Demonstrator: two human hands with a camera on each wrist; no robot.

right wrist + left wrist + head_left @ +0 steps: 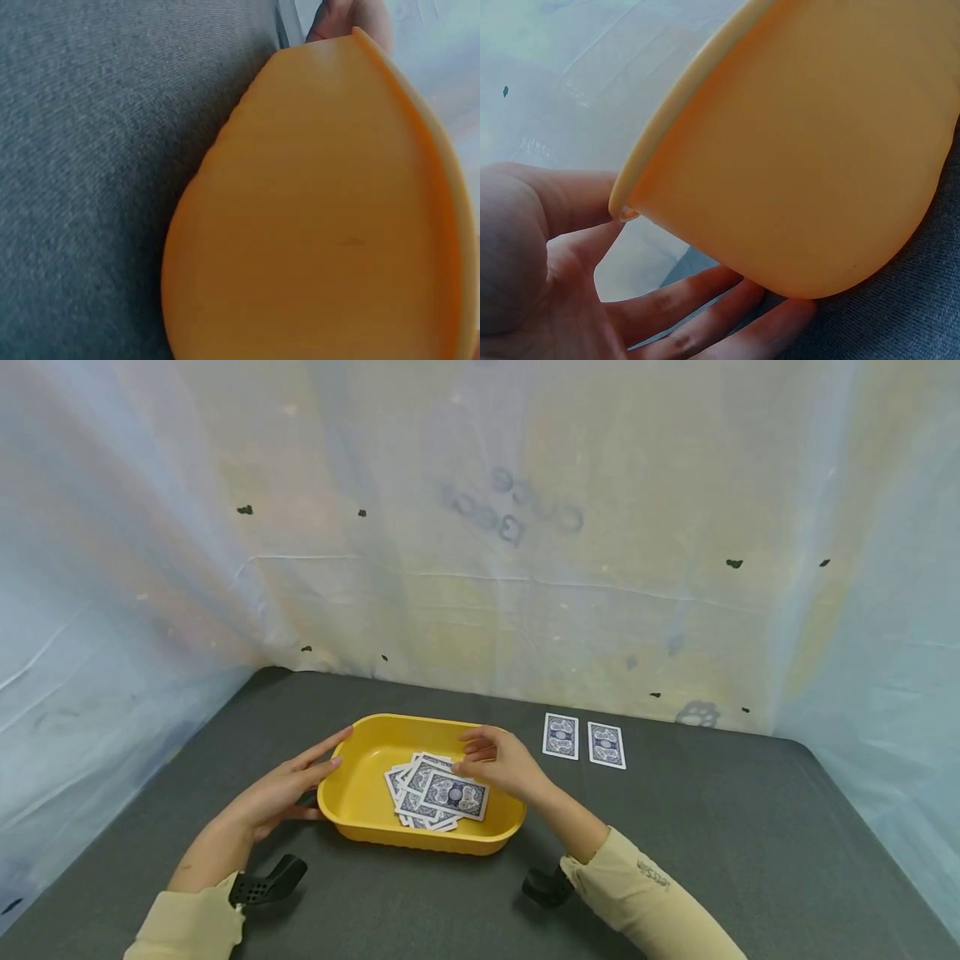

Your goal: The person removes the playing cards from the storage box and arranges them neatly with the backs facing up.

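A yellow plastic tray [352,806] sits on the dark grey table and holds a loose pile of blue-backed playing cards [438,795]. My left hand [318,762] lies with straight fingers against the tray's left wall; in the left wrist view its fingers [705,315] rest beside the tray's outer wall [802,150]. My right hand [483,756] hovers over the right side of the pile with its fingers loosely curled, and nothing shows in its grasp. The right wrist view shows mostly the tray's side [315,225], with a fingertip [352,16] past the rim.
Two more cards lie face down side by side on the table [750,827], one [561,736] left of the other [606,744], to the right of the tray. Pale plastic sheeting [480,527] walls the table at the back and both sides.
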